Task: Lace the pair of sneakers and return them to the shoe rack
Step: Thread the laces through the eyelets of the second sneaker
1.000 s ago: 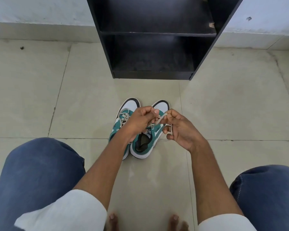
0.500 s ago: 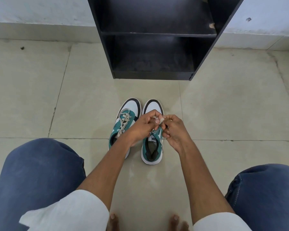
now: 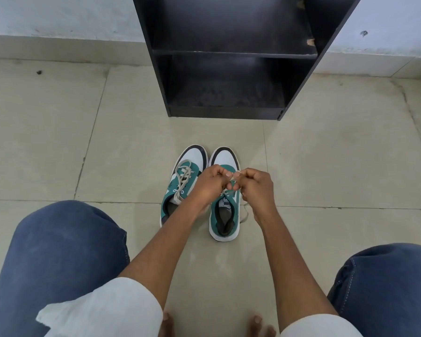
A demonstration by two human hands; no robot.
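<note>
Two green and white sneakers stand side by side on the tiled floor, toes pointing toward the black shoe rack (image 3: pixel 231 110). The left sneaker (image 3: pixel 185 176) has its cream lace threaded and loosely tied. Over the middle of the right sneaker (image 3: pixel 225 215) my left hand (image 3: pixel 208 184) and my right hand (image 3: pixel 254 188) meet, each pinching the cream lace (image 3: pixel 232 178) between fingertips. A loose lace end (image 3: pixel 246 214) trails on the floor to the right of that shoe. My hands hide its eyelets.
The rack's two visible shelves hold nothing. My knees in blue jeans (image 3: pixel 63 259) flank the shoes on both sides, and my bare toes (image 3: pixel 167 324) show at the bottom edge. A white wall with a tiled skirting runs behind the rack.
The right sneaker has swung from a tilt to straight, parallel with the left one. My hands have drawn closer together over it, still holding the lace.
</note>
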